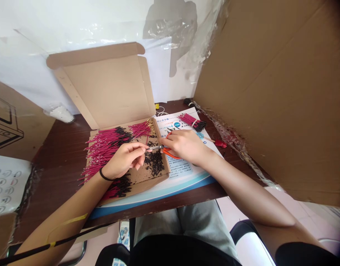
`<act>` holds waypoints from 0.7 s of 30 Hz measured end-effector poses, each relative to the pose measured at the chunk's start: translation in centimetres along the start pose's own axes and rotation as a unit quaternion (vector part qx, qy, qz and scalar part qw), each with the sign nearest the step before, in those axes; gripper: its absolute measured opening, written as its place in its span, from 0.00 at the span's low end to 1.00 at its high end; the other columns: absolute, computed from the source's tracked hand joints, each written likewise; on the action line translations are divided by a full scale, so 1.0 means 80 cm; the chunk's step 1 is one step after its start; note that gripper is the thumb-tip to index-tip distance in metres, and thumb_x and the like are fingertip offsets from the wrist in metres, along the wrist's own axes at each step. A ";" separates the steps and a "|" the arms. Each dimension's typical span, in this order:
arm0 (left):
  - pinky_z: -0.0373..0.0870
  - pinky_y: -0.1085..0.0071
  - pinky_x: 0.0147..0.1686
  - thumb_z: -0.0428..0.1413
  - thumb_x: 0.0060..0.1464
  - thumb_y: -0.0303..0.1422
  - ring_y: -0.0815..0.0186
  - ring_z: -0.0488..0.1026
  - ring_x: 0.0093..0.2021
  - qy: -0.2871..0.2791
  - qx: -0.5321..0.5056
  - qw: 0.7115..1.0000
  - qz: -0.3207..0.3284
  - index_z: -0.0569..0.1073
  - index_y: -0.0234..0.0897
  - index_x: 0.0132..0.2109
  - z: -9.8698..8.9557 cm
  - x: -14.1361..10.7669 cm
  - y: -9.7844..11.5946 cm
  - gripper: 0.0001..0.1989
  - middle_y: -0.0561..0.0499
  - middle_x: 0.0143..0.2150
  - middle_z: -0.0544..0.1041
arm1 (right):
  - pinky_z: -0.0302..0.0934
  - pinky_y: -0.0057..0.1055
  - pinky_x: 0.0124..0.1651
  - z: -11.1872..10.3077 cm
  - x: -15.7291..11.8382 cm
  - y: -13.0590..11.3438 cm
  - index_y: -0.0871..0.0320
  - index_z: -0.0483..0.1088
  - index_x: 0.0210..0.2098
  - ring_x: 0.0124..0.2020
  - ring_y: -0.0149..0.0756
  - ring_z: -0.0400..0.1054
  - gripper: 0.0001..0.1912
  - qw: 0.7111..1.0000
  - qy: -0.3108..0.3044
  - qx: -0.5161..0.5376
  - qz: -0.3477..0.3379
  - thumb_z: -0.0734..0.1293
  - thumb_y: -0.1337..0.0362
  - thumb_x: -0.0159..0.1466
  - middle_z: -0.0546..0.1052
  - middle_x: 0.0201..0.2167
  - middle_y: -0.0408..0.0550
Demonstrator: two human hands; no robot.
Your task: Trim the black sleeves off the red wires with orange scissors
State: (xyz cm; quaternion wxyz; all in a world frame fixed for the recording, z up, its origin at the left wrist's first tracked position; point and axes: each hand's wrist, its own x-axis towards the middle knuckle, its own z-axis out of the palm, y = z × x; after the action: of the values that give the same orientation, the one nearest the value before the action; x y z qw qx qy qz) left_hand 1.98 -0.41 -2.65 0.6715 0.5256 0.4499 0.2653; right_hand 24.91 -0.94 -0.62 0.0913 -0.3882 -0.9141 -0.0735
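My right hand (183,146) is closed on the orange handles of a pair of scissors (168,150), whose blades point left. The fingers of my left hand (129,159) are pinched at the blade tips, on something too small to make out. Both hands are over an open cardboard box (142,181). Rows of pink sticks with black ends (103,147) fill its left side. A smaller group of pink sticks with gold tips (142,129) lies at the back, and black scraps (154,162) are heaped on the right.
A printed sheet (183,173) lies under the box. A banded bundle of pink sticks (192,121) is at its back right, near a red item (220,143). Large cardboard (269,92) walls the right. A plastic-wrapped white bundle (61,113) stands back left.
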 end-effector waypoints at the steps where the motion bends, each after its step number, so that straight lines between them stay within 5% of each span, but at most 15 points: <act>1: 0.52 0.80 0.14 0.55 0.55 0.35 0.76 0.61 0.13 0.000 0.000 1.000 0.001 0.72 0.32 0.39 0.000 0.000 0.000 0.09 0.56 0.16 0.69 | 0.45 0.34 0.29 0.000 0.000 0.000 0.57 0.70 0.45 0.30 0.36 0.65 0.12 1.000 -0.004 -0.004 0.001 0.59 0.63 0.66 0.75 0.27 0.48; 14: 0.54 0.80 0.15 0.54 0.56 0.34 0.77 0.61 0.13 -0.002 0.006 1.000 0.015 0.73 0.32 0.36 -0.001 0.001 0.000 0.09 0.56 0.15 0.69 | 0.37 0.34 0.26 0.000 0.000 0.000 0.57 0.70 0.41 0.27 0.34 0.65 0.12 1.000 -0.011 -0.016 0.006 0.58 0.59 0.67 0.76 0.26 0.47; 21: 0.52 0.79 0.14 0.55 0.55 0.34 0.76 0.60 0.13 -0.005 0.004 1.000 0.012 0.73 0.31 0.37 0.002 -0.001 0.002 0.09 0.56 0.15 0.67 | 0.36 0.35 0.26 0.001 0.001 -0.003 0.59 0.71 0.39 0.26 0.34 0.64 0.09 0.998 -0.046 -0.035 0.021 0.59 0.66 0.66 0.76 0.25 0.47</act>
State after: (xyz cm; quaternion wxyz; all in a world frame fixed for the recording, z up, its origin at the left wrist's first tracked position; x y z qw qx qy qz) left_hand 2.08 -0.48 -2.45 0.6684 0.5349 0.4413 0.2690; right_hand 24.64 -1.04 -0.72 0.0375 -0.4132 -0.9058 -0.0856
